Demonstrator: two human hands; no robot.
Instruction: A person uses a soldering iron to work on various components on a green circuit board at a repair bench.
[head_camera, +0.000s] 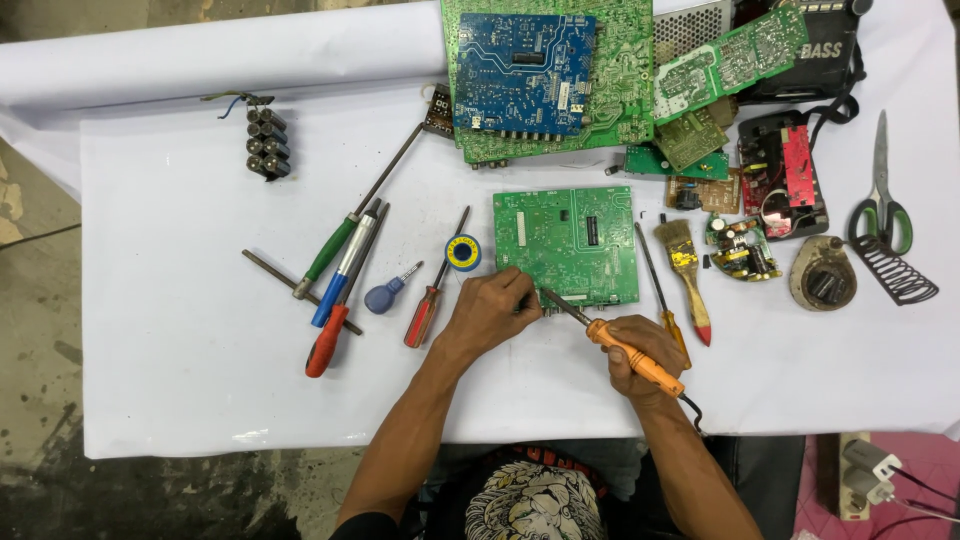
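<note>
A green circuit board (567, 243) lies flat on the white table sheet (180, 340) in front of me. My right hand (640, 352) grips an orange-handled soldering iron (634, 357), its metal tip reaching the board's near left edge. My left hand (490, 307) rests at that same edge with fingers pinched together near the iron's tip; what they pinch is too small to tell. A small spool of solder wire (463, 252) in blue and yellow sits just left of the board.
Several screwdrivers (340, 270) lie to the left, a battery pack (266, 143) beyond them. A brush (687, 270) and a screwdriver lie right of the board. Stacked circuit boards (545, 75), scissors (880, 190), a soldering stand (895, 270) and a power strip (860, 475) surround the area.
</note>
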